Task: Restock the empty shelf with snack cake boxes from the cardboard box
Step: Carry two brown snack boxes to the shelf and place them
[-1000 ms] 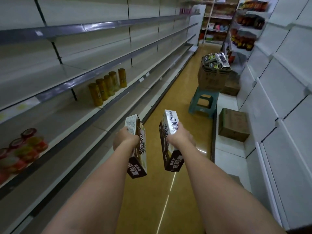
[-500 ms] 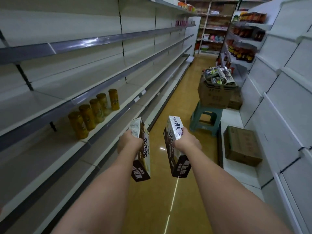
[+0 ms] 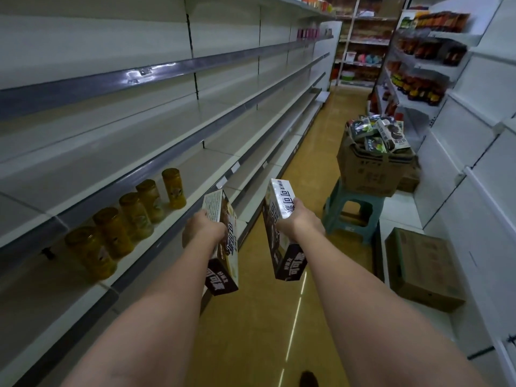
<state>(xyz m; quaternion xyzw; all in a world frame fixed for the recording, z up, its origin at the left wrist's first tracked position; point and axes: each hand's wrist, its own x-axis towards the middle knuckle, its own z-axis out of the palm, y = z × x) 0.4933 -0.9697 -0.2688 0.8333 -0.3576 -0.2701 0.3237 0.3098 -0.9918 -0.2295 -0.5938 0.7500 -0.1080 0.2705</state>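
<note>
You held one snack cake box in each of your hands, so a single walk from the carton could fill two slots. Your left hand [image 3: 203, 229] was wrapped round the upper part of the left box [image 3: 223, 247], fingers curled over its edge, with the long side hanging down. Your right hand [image 3: 296, 219] clamped the right box [image 3: 280, 233] the same way, thumb on the white top face. The two boxes hung near each other but apart, over the aisle floor [image 3: 251, 317], which kept them from knocking together.

The left box sat just beside the front lip of the empty shelf [image 3: 212, 146], probably because that bare run past the yellow jars [image 3: 134, 213] was where it was meant to go. The jars stood in a row near the shelf edge, leaving the stretch beyond them free.

The cardboard box [image 3: 371, 174] rested on a green stool [image 3: 351, 216], well apart from you, raised so more boxes could be lifted out without stooping. Its top was heaped with them.
</note>
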